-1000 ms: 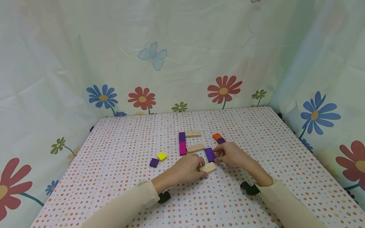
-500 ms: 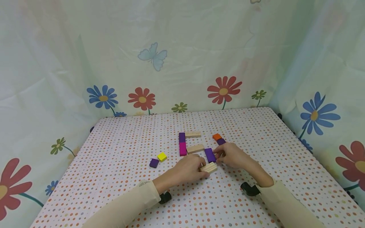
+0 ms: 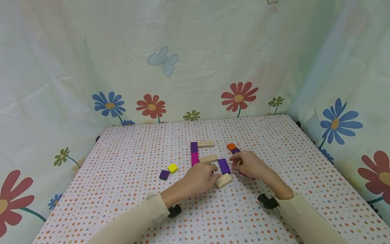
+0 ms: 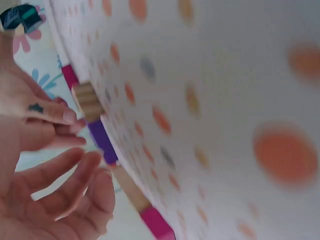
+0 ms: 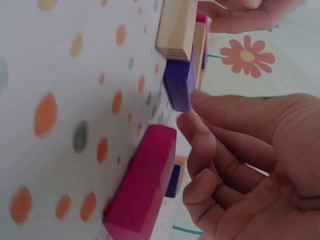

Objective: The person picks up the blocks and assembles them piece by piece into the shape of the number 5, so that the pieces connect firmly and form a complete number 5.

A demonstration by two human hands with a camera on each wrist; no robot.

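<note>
My left hand (image 3: 198, 178) is beside a plain wooden block (image 3: 224, 180), its fingers loosely bent with nothing between them. That block stands end to end with a purple block (image 3: 224, 166), meeting its near end. On the far side my right hand (image 3: 248, 164) hovers close to the purple block, thumb and fingertips just off it in the right wrist view and the fingers loosely curled. A magenta block (image 5: 142, 182) lies under the right hand, mostly hidden in the head view.
Left of centre lie a dark purple block (image 3: 164, 175) and a yellow block (image 3: 173, 168). Behind the hands, a purple piece (image 3: 194, 147) and a magenta piece (image 3: 194, 159) form a column beside two wooden blocks (image 3: 206, 144). An orange block (image 3: 231, 146) adjoins another dark purple one (image 3: 235, 150).
My left hand has let go of the wooden block and drawn back a little to the left. The right hand has shifted slightly right, off the purple block.
</note>
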